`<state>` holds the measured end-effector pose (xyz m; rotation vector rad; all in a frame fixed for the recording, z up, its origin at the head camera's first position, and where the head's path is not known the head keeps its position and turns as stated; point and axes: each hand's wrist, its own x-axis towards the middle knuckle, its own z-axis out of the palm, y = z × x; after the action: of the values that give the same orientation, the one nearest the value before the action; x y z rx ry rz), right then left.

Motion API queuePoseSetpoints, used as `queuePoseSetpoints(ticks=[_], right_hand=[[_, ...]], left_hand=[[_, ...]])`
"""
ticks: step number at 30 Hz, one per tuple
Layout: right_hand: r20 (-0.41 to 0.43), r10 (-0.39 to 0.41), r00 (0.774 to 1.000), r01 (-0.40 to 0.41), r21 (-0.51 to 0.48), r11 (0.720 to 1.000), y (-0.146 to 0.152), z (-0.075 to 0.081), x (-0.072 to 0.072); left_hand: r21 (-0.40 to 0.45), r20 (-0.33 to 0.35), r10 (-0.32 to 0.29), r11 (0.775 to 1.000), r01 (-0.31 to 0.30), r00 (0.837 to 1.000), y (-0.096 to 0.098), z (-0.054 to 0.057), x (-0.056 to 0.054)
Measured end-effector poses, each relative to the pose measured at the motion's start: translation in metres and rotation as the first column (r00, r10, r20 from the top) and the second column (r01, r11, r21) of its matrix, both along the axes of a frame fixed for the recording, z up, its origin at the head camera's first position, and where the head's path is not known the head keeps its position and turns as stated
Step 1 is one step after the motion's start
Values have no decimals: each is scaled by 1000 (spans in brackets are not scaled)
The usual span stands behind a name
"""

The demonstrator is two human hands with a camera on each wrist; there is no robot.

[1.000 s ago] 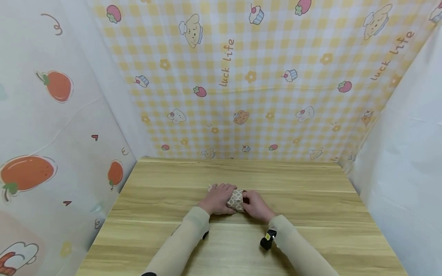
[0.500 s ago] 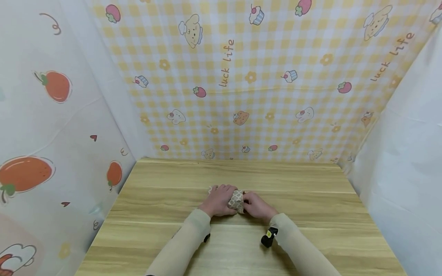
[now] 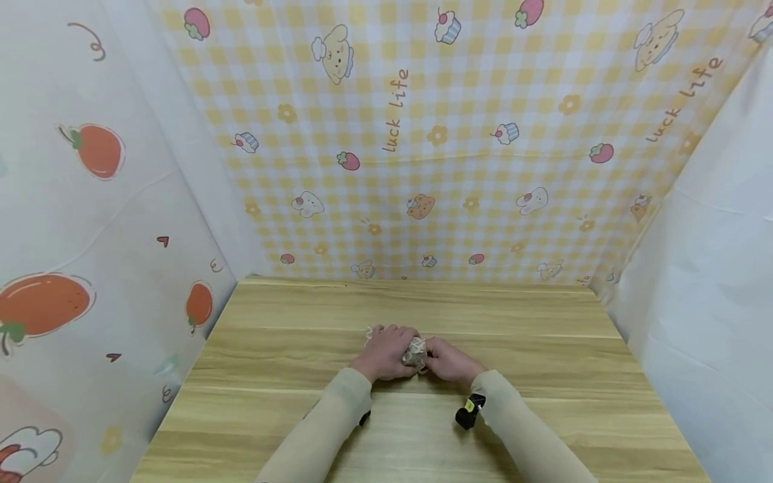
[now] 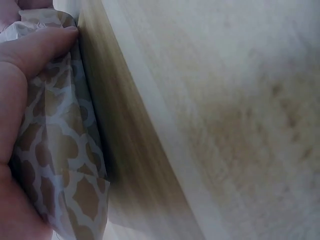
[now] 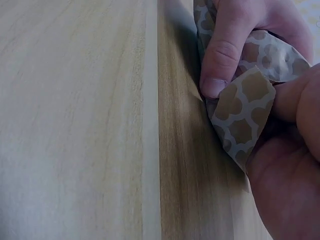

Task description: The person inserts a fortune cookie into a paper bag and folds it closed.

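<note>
A small parcel in brown wrapping paper (image 3: 415, 355) with a white lattice pattern lies on the wooden table, mid-way across. My left hand (image 3: 384, 352) grips it from above, the thumb along its near side. Much of the parcel is hidden under that palm; the left wrist view shows its long creased side (image 4: 65, 145). At the right end, my right hand (image 3: 451, 361) has its curled fingers on the paper. In the right wrist view a pointed paper flap (image 5: 245, 112) sticks out between the left thumb (image 5: 225, 57) and the right fingers, which pinch at the paper's end.
The wood-grain table (image 3: 531, 416) stretches around both hands. Behind it hangs a yellow checked cloth (image 3: 471, 161) with cartoon prints. White sheets close off the left (image 3: 139, 215) and right (image 3: 694, 282) sides. A black wrist camera (image 3: 470, 411) sits below the right sleeve.
The paper at the parcel's right end has folded inward, so the opening seen there earlier no longer shows. My left hand has shifted slightly right; my right hand stays at that end.
</note>
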<state>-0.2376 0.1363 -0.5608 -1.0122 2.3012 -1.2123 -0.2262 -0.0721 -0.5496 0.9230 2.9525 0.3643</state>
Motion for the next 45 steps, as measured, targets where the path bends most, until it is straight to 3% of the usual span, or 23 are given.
queuePoseSetpoints(ticks=[9, 13, 19, 23, 26, 31, 34, 37, 40, 42, 45], right_hand=[[109, 0, 994, -6, 60, 998, 1, 2, 3], [108, -23, 994, 15, 72, 997, 2, 4, 6], [94, -81, 992, 76, 52, 996, 6, 0, 8], [87, -128, 988, 127, 23, 992, 9, 3, 10], [89, -136, 987, 138, -21, 990, 13, 4, 9], [91, -163, 982, 169, -58, 984, 19, 5, 3], [86, -182, 980, 189, -82, 979, 21, 7, 1], [83, -224, 971, 233, -113, 966, 23, 9, -1], [38, -326, 945, 328, -145, 934, 25, 10, -1], [5, -416, 909, 411, -170, 896, 26, 12, 0], [-7, -521, 853, 509, -201, 837, 26, 14, 1]], left_hand=[[-26, -6, 1, 1000, -1, 1000, 1, -3, 2], [-26, 7, 4, 1000, -4, 1000, 1, -2, 3], [-5, 64, 21, 1000, -21, 998, 0, -3, 3], [38, 140, 31, 999, -37, 990, -3, -3, 1], [70, 227, 34, 996, -51, 973, -6, 4, -1], [108, 392, 52, 989, -102, 918, -12, 21, -6], [126, 448, 75, 981, -146, 891, -15, 26, -6], [160, 475, 100, 967, -198, 874, -18, 26, -4], [216, 480, 126, 942, -256, 868, -19, 23, -2], [284, 490, 131, 911, -300, 862, -18, 20, -1], [397, 482, 133, 848, -351, 866, -15, 16, 1]])
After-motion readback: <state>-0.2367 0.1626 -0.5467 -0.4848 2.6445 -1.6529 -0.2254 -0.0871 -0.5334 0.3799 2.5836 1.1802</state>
